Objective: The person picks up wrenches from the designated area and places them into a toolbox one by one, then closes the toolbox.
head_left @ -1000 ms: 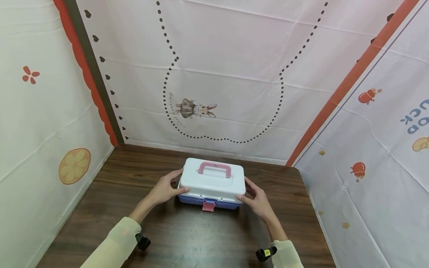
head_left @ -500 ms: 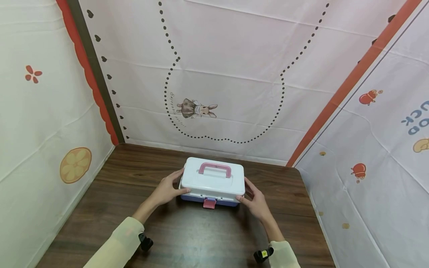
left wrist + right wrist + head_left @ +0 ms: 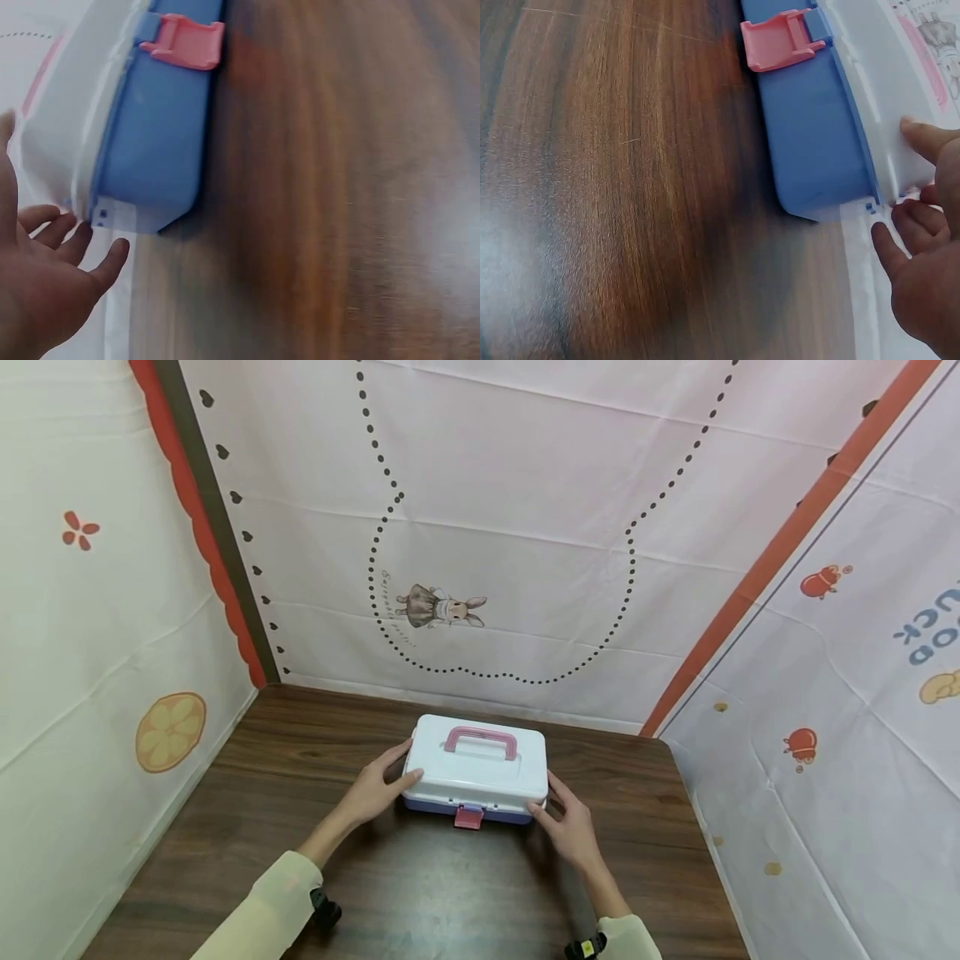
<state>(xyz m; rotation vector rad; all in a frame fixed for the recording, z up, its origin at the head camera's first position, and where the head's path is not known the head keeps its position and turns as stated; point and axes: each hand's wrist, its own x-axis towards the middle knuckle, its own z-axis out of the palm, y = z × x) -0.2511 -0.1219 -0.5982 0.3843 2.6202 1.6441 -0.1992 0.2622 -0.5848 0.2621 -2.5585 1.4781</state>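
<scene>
A toolbox [image 3: 480, 777] stands on the table, with a white lid [image 3: 442, 760] lying down on a blue base [image 3: 154, 135]. Its pink carry handle [image 3: 483, 740] is raised, and the pink front latch [image 3: 468, 817] sticks out, flipped away from the lid. My left hand [image 3: 373, 789] holds the left end, thumb on the lid's front corner and fingers at the end wall. At the opposite end, my right hand [image 3: 573, 831] has its thumb against the lid front, with curled fingers [image 3: 915, 225] by the lid's lower edge. The inside is hidden.
The dark wood table [image 3: 450, 893] stretches in front of the box and to both sides. Behind it hangs a white printed cloth [image 3: 510, 593], with further cloth panels at left and right. Black straps with camera mounts [image 3: 325, 910] sit on the wrists.
My left thumb has shifted up from the lid's front face onto its corner. The right hand has dropped slightly along its end. The blue front shows a little less below the lid than before.
</scene>
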